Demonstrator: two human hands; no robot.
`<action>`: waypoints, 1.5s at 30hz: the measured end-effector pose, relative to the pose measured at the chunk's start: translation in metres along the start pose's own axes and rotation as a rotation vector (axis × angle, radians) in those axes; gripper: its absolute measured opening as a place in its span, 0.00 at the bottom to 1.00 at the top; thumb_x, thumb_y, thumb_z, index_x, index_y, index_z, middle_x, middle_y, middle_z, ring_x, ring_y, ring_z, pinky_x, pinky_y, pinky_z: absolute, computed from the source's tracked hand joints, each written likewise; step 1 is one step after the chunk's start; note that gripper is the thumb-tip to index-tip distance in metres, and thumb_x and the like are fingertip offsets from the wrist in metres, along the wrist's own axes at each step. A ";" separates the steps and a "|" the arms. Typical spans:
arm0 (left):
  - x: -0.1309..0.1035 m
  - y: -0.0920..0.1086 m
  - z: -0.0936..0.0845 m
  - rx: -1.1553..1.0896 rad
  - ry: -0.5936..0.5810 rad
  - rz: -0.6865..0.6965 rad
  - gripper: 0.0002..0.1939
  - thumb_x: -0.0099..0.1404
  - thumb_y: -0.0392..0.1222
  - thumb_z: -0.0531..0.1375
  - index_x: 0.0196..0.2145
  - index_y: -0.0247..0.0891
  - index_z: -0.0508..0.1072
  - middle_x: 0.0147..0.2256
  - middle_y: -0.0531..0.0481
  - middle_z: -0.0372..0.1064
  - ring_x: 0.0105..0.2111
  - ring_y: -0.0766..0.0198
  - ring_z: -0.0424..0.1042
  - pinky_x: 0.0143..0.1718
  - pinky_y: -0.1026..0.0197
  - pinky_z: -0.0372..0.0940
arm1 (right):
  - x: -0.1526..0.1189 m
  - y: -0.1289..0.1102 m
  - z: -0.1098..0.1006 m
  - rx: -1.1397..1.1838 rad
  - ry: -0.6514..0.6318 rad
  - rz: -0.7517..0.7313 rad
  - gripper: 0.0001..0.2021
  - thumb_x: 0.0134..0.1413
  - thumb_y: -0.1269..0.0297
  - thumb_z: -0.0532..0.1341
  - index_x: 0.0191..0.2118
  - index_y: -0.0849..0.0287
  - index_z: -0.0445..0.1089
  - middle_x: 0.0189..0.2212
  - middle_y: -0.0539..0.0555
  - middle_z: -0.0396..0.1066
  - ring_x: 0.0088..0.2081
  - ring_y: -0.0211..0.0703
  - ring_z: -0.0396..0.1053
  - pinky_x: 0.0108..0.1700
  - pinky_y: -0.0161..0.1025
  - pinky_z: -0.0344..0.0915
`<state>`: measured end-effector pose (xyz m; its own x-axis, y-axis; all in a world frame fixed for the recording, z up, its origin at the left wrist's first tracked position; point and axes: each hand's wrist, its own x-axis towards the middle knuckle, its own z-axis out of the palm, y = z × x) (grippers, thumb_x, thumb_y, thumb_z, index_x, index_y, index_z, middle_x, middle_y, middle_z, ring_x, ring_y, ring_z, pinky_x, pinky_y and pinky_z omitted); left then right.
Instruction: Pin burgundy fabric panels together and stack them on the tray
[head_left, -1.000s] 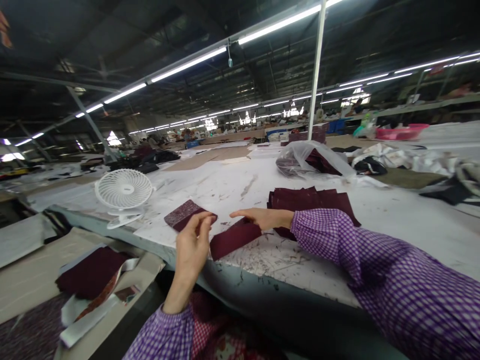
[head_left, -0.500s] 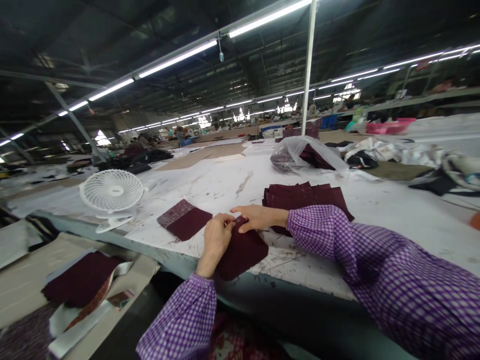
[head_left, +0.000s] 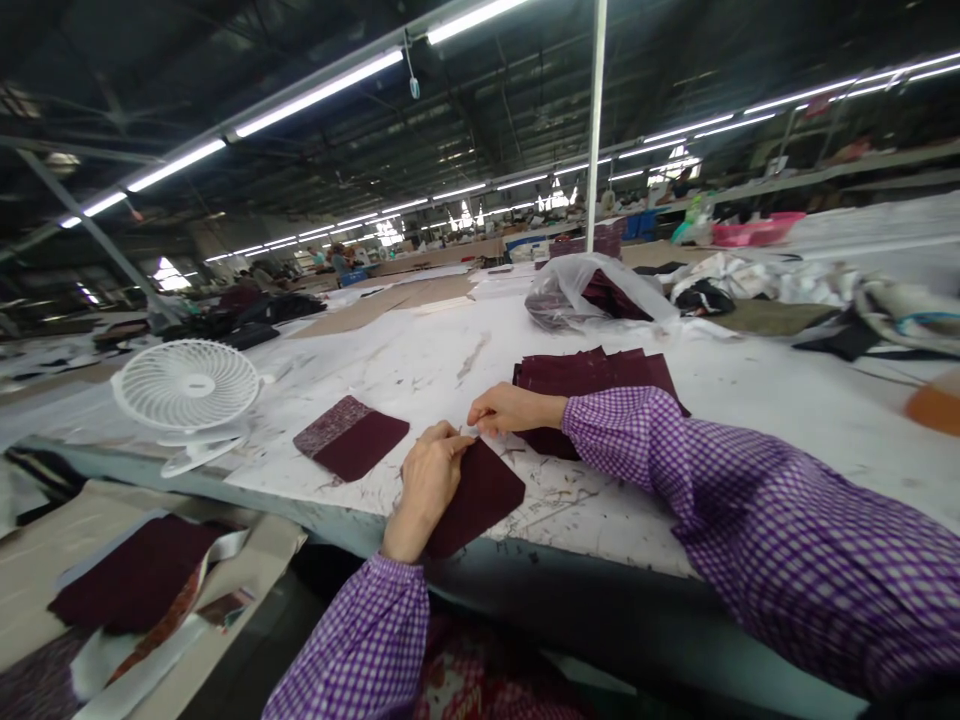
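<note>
A dark maroon fabric piece lies at the table's front edge, its near corner hanging over. My left hand pinches its upper left corner between thumb and fingers. Just above that piece, my right hand is closed with fingertips together; whatever is between them is too small to make out. To the left rests another maroon piece with a speckled strip. A stack of maroon pieces sits behind my right wrist, partly hidden by it.
A white fan stands on the table at the left. Behind the stack is a clear plastic bag with maroon cloth. Fabric scraps lie on a lower surface at the left, and a pink basin stands farther back right.
My right hand has lifted off the maroon piece, and its fingers have come together. My left hand stays on the corner. The whole view has shifted slightly.
</note>
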<state>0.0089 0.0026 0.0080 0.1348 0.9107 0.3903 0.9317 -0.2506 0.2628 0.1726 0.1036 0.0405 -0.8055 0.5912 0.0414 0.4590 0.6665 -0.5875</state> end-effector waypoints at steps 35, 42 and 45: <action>-0.010 -0.008 -0.004 -0.009 0.016 0.063 0.14 0.64 0.34 0.54 0.42 0.43 0.78 0.36 0.49 0.73 0.39 0.60 0.70 0.40 0.60 0.63 | -0.017 -0.019 0.009 -0.616 0.049 -0.219 0.12 0.60 0.71 0.53 0.43 0.64 0.72 0.37 0.59 0.73 0.38 0.42 0.69 0.40 0.36 0.60; -0.040 -0.043 -0.019 -0.077 0.148 0.022 0.13 0.66 0.40 0.54 0.35 0.43 0.79 0.33 0.51 0.72 0.36 0.62 0.67 0.38 0.60 0.63 | -0.017 -0.013 0.004 -0.530 0.012 -0.335 0.11 0.59 0.72 0.54 0.39 0.65 0.75 0.35 0.58 0.72 0.38 0.40 0.69 0.41 0.35 0.61; -0.044 -0.052 -0.020 -0.074 0.167 0.005 0.13 0.67 0.42 0.53 0.35 0.44 0.79 0.33 0.50 0.71 0.35 0.62 0.66 0.37 0.60 0.63 | -0.018 -0.012 0.004 -0.508 -0.014 -0.369 0.11 0.59 0.73 0.54 0.39 0.65 0.75 0.36 0.59 0.72 0.38 0.40 0.69 0.41 0.35 0.61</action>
<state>-0.0520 -0.0313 -0.0047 0.0758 0.8437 0.5314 0.9031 -0.2841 0.3222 0.1801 0.0830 0.0433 -0.9480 0.2776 0.1554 0.2681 0.9601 -0.0794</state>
